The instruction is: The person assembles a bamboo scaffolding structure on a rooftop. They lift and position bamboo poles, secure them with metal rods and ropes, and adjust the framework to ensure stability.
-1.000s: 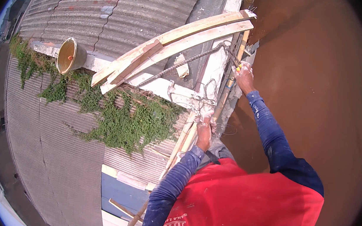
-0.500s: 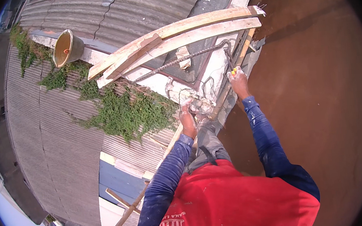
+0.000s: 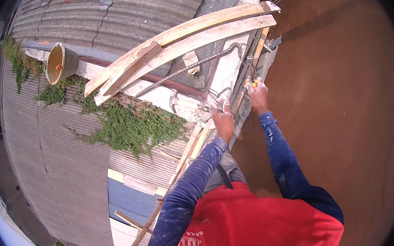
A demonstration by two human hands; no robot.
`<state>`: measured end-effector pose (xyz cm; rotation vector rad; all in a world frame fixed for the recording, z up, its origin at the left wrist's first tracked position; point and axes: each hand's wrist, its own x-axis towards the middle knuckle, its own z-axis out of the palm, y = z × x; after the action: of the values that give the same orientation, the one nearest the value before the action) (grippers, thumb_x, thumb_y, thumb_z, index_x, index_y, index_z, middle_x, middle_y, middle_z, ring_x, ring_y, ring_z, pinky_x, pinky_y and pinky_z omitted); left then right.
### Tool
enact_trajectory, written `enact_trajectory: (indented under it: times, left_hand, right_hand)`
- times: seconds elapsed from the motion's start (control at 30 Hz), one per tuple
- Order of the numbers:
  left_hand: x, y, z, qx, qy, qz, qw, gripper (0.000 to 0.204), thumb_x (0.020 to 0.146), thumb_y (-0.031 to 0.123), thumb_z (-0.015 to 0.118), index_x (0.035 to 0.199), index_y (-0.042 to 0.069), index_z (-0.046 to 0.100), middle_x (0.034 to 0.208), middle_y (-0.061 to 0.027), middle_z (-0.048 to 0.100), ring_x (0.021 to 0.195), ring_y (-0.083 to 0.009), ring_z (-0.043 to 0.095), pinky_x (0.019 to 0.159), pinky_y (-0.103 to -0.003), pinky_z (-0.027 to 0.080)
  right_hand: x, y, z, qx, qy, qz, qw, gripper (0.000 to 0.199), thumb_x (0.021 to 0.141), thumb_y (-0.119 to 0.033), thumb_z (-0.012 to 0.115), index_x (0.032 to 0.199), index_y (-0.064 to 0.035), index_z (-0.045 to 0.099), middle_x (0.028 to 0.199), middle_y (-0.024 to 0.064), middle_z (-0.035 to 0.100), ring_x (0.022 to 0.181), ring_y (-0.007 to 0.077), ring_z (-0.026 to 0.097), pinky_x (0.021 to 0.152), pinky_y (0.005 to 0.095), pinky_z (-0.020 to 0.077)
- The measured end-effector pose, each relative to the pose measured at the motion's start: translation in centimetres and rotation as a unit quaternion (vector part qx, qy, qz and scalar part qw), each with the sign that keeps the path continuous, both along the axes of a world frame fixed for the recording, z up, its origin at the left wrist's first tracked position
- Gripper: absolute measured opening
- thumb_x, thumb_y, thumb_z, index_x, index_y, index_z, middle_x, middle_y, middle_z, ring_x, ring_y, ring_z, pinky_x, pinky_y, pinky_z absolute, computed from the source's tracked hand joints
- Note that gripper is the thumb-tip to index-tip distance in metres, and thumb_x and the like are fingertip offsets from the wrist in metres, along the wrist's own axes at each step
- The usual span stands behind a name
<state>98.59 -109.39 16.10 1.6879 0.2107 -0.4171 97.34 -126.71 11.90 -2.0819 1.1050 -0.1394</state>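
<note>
My right hand (image 3: 258, 96) is closed around the grips of a metal hand tool that looks like pliers (image 3: 252, 72), with yellow and dark handles. Its head points away from me, beside the bent end of a ribbed steel bar (image 3: 187, 69). My left hand (image 3: 224, 122), dusted white, is curled at the corner of the white concrete ledge (image 3: 230, 70). Bent wire (image 3: 223, 92) sticks up just past its fingers. What those fingers pinch is too small to make out.
Curved wooden planks (image 3: 206, 22) lie across the ledge, with a short board (image 3: 130, 68) over them. A bucket (image 3: 65, 62) stands at far left. Corrugated roofing (image 3: 56, 136) and green vines (image 3: 131, 124) lie left. Bamboo poles (image 3: 188, 157) run close by. Brown water (image 3: 332, 100) lies below right.
My left hand has shifted right along the ledge corner, closer to my right hand. The right hand has drawn slightly nearer, and more of the tool's metal head shows.
</note>
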Motion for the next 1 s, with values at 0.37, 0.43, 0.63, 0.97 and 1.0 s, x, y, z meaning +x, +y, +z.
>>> enact_trajectory:
  times: [0.37,0.43,0.63,0.97,1.0]
  left_hand:
    - [0.5,-0.7,-0.8,0.072,-0.050,0.030,0.996,0.039,0.100,0.019,0.063,0.125,-0.010,0.054,0.121,-0.0208,0.059,0.112,-0.0275,0.055,0.102,-0.039,0.041]
    - [1.9,-2.0,-0.4,0.034,-0.060,0.041,0.997,0.038,0.098,0.017,0.064,0.123,-0.010,0.054,0.119,-0.0221,0.059,0.109,-0.0304,0.056,0.100,-0.042,0.042]
    - [6.6,-2.9,1.9,0.076,-0.094,-0.081,0.989,0.033,0.095,0.012,0.066,0.117,-0.010,0.057,0.109,-0.0221,0.065,0.102,-0.0313,0.063,0.093,-0.041,0.047]
    - [14.3,-5.3,3.9,0.213,-0.169,-0.203,0.941,0.056,0.097,0.034,0.066,0.124,-0.013,0.051,0.115,-0.0314,0.061,0.107,-0.0406,0.060,0.098,-0.044,0.043]
    - [14.6,-6.7,5.1,0.232,-0.167,-0.212,0.935,0.062,0.097,0.037,0.066,0.128,-0.014,0.049,0.118,-0.0337,0.059,0.110,-0.0423,0.059,0.099,-0.045,0.043]
  right_hand:
    - [-1.4,2.2,0.0,0.040,-0.102,0.094,0.990,0.027,0.089,-0.008,0.068,0.109,0.0010,0.053,0.099,0.0197,0.068,0.092,0.0388,0.068,0.081,0.0466,0.0539]
    - [-1.6,3.5,0.2,0.014,-0.111,0.102,0.988,0.028,0.089,-0.011,0.069,0.109,-0.0007,0.052,0.096,0.0224,0.067,0.095,0.0438,0.066,0.080,0.0488,0.0527]
    - [1.0,2.6,3.0,0.171,-0.078,0.079,0.979,0.034,0.094,-0.024,0.068,0.107,0.0030,0.053,0.093,0.0260,0.066,0.088,0.0401,0.067,0.076,0.0448,0.0509]
    - [1.4,5.1,-1.4,0.324,-0.225,-0.101,0.913,0.031,0.096,-0.028,0.068,0.102,-0.0004,0.055,0.076,0.0072,0.062,0.069,0.0138,0.060,0.063,0.0334,0.0487]
    - [1.4,5.3,-1.6,0.314,-0.206,-0.108,0.920,0.030,0.096,-0.027,0.069,0.103,-0.0021,0.055,0.074,0.0034,0.060,0.066,0.0102,0.058,0.060,0.0296,0.0481]
